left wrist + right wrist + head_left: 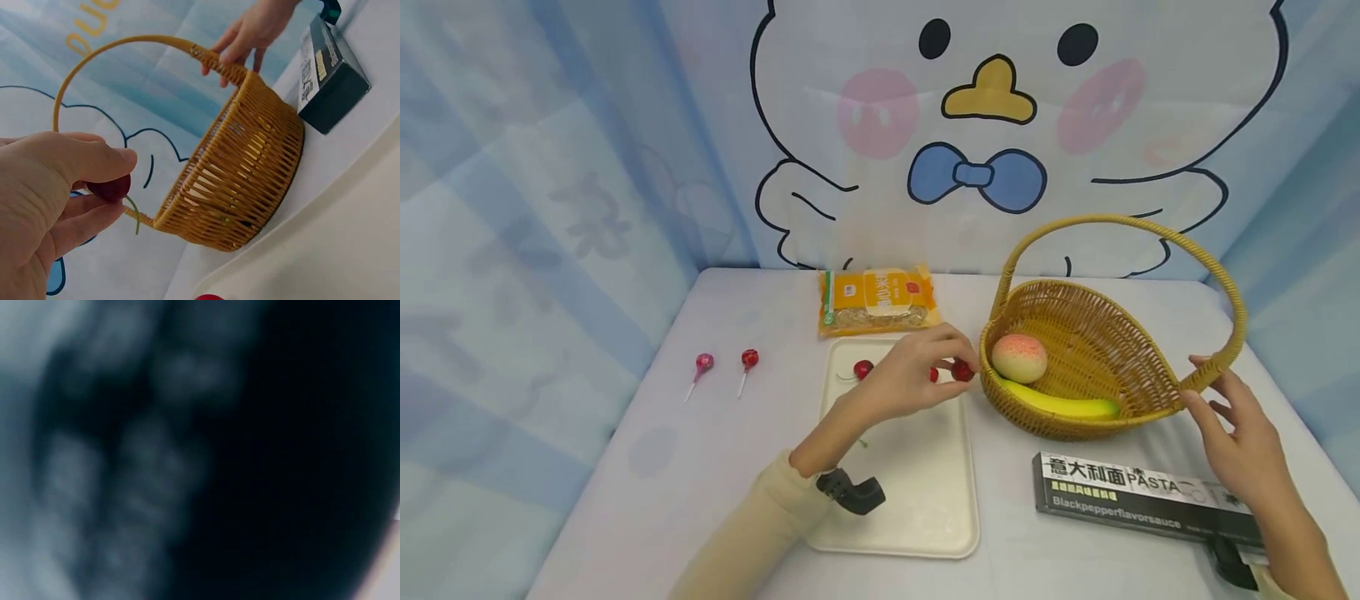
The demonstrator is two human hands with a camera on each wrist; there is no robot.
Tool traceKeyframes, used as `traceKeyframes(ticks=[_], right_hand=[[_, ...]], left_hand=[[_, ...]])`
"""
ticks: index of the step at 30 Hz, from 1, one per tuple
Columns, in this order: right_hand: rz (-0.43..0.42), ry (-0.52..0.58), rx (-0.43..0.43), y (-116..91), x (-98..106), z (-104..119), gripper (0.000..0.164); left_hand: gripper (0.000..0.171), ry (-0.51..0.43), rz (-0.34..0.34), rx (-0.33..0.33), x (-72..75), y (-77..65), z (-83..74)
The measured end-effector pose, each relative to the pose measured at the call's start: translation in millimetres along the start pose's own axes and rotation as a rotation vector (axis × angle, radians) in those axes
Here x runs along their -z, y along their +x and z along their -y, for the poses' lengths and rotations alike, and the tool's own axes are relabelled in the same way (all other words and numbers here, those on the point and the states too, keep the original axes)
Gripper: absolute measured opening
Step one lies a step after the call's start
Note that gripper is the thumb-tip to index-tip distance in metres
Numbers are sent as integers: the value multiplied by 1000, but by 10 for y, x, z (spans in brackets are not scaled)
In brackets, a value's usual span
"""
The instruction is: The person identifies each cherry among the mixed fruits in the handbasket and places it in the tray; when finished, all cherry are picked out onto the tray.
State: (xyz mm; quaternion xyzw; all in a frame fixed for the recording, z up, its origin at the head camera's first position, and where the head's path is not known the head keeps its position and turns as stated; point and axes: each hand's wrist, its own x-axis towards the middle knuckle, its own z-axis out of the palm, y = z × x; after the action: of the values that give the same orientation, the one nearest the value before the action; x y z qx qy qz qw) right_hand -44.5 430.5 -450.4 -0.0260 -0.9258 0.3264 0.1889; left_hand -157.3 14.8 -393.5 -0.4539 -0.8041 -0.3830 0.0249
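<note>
My left hand [917, 371] pinches a dark red cherry [962, 371] between thumb and fingers, just left of the wicker basket's rim. In the left wrist view the cherry [111, 189] has its green stem hanging down. At the basket's [1037, 425] right end, my right hand [1243, 433] grips the foot of the handle. A peach [1019, 358] and a banana [1067, 407] lie inside the basket. Below my left hand is a cream tray [917, 508], with a cherry [862, 368] on it and another partly hidden by my fingers. The right wrist view is dark and blurred.
A black pasta box [1142, 500] lies in front of the basket, under my right wrist. An orange food packet [880, 302] sits behind the tray. Two lollipops [703, 364] lie to the left. Curtains close off the table's back and sides.
</note>
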Motion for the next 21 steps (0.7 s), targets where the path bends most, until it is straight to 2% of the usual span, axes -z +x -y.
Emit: traceKeyframes(ticks=[4, 8, 16, 21], right_hand=[[-2, -22, -15, 2, 9, 4, 54], [4, -32, -33, 1, 3, 6, 54], [11, -20, -33, -2, -6, 4, 55], [17, -17, -40, -3, -9, 15, 56]], left_hand=[[16, 34, -13, 14, -6, -104, 48], [17, 27, -3, 57, -44, -196, 100], [18, 26, 86, 183, -149, -364, 213], [19, 98, 136, 248, -231, -447, 267]])
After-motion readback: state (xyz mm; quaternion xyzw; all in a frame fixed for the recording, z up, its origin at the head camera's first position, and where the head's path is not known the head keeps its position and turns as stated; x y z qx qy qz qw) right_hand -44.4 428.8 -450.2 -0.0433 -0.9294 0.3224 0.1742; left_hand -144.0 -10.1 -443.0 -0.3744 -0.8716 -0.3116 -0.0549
